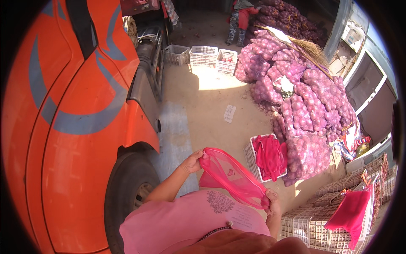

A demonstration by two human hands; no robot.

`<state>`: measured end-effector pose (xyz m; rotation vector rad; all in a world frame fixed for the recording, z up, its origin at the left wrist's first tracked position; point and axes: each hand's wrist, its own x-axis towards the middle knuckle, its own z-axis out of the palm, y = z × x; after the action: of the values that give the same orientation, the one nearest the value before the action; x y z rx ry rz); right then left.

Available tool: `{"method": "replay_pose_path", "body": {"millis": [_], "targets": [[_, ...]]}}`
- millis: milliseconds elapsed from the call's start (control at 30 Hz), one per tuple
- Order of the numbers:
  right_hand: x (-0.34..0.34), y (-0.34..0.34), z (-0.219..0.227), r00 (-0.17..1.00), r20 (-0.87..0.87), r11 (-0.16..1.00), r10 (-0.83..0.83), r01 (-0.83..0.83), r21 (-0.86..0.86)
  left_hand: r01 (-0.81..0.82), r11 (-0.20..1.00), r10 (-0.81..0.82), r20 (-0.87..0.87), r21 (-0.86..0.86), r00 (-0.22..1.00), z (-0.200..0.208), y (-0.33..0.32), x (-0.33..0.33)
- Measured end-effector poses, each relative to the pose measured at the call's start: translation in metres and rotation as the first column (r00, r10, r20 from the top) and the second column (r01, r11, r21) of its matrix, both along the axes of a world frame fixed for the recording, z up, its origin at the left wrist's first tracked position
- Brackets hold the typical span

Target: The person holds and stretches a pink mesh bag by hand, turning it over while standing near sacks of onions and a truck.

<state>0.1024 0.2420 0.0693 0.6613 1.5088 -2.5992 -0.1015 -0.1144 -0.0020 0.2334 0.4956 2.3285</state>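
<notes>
A red mesh bag point(230, 172) is stretched out in front of my body, its mouth pulled wide. My left hand point(193, 162) is closed on the rim at one end, and my right hand point(272, 200) grips the other end. The mesh is see-through and sags between them; a small darker red patch shows on it. Beyond the bag, to the right, a white plastic crate point(252, 160) holds a heap of folded red mesh bags point(270, 156).
An orange truck point(84, 169) with its wheel point(133, 190) stands close on my left. Filled onion sacks point(308, 110) are piled at right, a broom point(311, 48) on top. More crates point(204, 56) line the back, near another person point(240, 21). Stacked crates point(313, 220) stand near right.
</notes>
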Motion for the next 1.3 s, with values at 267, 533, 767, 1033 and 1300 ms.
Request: {"method": "replay_pose_path", "body": {"millis": [267,533,767,1033,1300], "targets": [[-0.003,-0.006,-0.002,0.98,-0.194,0.988,0.051,-0.078,-0.134,-0.437,0.292,0.192,-0.395,-0.851,0.898,-0.055,-0.004,0.001],[-0.013,-0.026,0.001,0.965,0.007,0.958,0.261,-0.26,0.12,-0.393,0.8,0.541,0.262,-0.453,0.799,-0.077,-0.015,-0.005],[-0.015,-0.029,-0.003,0.968,0.0,0.949,0.252,-0.247,0.196,-0.41,0.791,0.52,0.147,-0.454,0.841,-0.061,-0.018,-0.008],[-0.018,-0.011,-0.022,0.944,-0.297,0.955,-0.146,0.056,-0.291,-0.157,0.761,0.13,-0.089,-0.63,0.988,-0.031,-0.017,0.0],[-0.009,0.02,-0.038,0.931,-0.164,0.901,-0.326,0.253,-0.352,0.173,0.878,-0.235,-0.086,-0.446,0.968,-0.006,-0.008,0.021]]}}
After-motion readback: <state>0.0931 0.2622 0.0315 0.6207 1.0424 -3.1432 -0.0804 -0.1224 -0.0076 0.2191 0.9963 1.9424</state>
